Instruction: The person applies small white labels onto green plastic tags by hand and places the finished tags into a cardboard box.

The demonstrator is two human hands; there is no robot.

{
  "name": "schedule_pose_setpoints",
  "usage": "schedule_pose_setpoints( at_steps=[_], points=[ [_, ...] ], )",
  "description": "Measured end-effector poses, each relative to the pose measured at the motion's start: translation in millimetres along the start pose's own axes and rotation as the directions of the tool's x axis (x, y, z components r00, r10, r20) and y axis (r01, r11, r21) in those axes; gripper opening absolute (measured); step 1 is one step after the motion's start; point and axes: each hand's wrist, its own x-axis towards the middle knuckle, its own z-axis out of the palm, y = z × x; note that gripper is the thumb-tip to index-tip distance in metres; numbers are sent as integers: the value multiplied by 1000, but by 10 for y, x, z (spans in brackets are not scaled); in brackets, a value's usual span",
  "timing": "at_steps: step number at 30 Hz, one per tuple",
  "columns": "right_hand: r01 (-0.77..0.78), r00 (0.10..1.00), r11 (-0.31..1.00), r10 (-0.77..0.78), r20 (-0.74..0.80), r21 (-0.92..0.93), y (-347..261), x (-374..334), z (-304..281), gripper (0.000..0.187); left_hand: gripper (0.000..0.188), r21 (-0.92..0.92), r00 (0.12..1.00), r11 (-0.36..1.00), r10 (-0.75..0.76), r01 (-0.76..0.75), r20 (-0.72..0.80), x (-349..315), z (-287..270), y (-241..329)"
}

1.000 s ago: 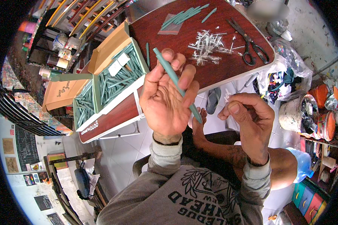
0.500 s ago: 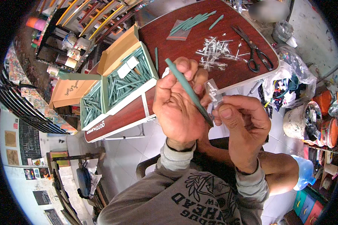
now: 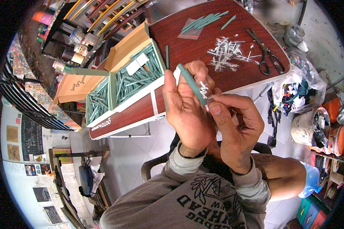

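Observation:
Across my left hand (image 3: 187,107), palm turned up, lies a slim green tapered stick (image 3: 188,79), held by its curled fingers. A small clear label (image 3: 204,90) with white print lies against the stick's lower part. The thumb and forefinger of my right hand (image 3: 237,120) pinch together at the label's lower end; the stick's lower tip is hidden behind them. A bit of white shows beside the stick's upper end. Beyond my hands, an open green box (image 3: 112,94) with an orange-brown lid holds many similar sticks and a folded white paper (image 3: 137,64).
On the dark red table (image 3: 179,45) lie a pile of clear label strips (image 3: 226,51), black scissors (image 3: 264,53), and a clear bag (image 3: 191,33) with several green sticks over it. A plastic bag of scraps (image 3: 290,93) hangs at the table's right corner.
The label has come onto the stick, where before my right hand held it apart beside it. My right hand has moved left toward the stick. The view has shifted slightly.

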Motion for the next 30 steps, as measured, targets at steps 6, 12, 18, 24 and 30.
schedule_pose_setpoints(
  at_steps=[6, 12, 18, 24, 30],
  points=[
    [-18, 1000, 998, 17, -14, -64, 16, -26, 65, 18, 74, 107, 996, 991, -76, 81, -54, 26, 0, 97],
    [-28, 999, 999, 27, -30, -37, 56, -8, 129, 16, 76, 52, 1000, 998, -27, 27, 0, 13, -62, 100],
    [-81, 996, 996, 80, -32, -37, 21, -10, 153, 15, 75, 66, 996, 996, -49, 54, -75, 8, -44, 126],
    [-44, 999, 997, 42, -26, -58, 49, -16, 158, 15, 75, 33, 997, 997, -66, 67, -35, 2, -70, 136],
    [-20, 1000, 995, 19, -9, -98, 40, -7, 161, 15, 74, 50, 998, 997, -59, 61, -24, -1, -73, 150]
  ],
)
